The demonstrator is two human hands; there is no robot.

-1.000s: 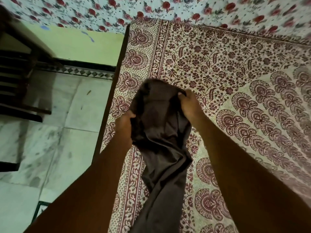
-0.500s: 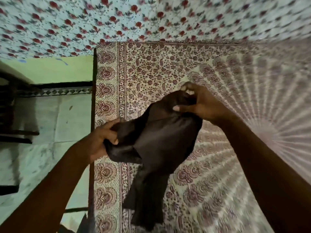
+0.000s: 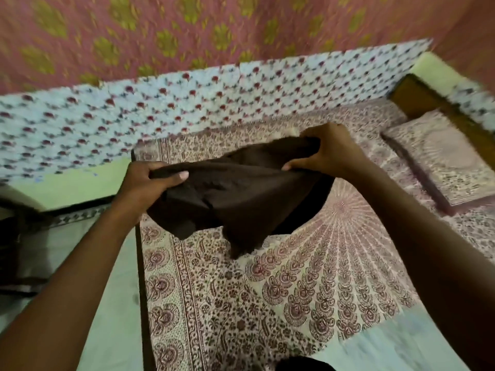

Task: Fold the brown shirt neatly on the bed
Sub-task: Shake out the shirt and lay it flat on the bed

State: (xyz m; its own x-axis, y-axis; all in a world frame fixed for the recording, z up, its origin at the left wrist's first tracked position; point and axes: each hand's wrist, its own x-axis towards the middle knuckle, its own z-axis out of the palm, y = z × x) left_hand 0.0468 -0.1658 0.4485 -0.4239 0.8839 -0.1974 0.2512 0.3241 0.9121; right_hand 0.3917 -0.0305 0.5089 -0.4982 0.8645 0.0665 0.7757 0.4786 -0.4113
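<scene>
The brown shirt (image 3: 235, 194) hangs in the air, bunched and slack, a dark, matte, soft weave that sags into heavy folds, with two loose corners drooping from its underside. At the shirt's left edge the left hand (image 3: 144, 180) grips a gathered fold, thumb laid flat on top and fingers curled beneath. At the shirt's far right edge the right hand (image 3: 329, 153) pinches another bunch, knuckles raised. Which part of the garment each hand has, shoulder or hem, cannot be told through the crumpling. The step appears to be opening the shirt out before laying it down. To do that well, the hands should likely work along to matching seams, draw apart until the cloth is taut, then lower it flat with the front facing down. Directly below the shirt lies the bed (image 3: 241, 303), covered in a thin printed cotton sheet of maroon paisley and radiating fan motifs, smooth enough to fold on. Right of and beyond the shirt sits a flat pillow (image 3: 442, 162) in matching print. Left of the shirt is pale floor (image 3: 117, 317); beyond it, a blurred floral panel (image 3: 187, 108).
</scene>
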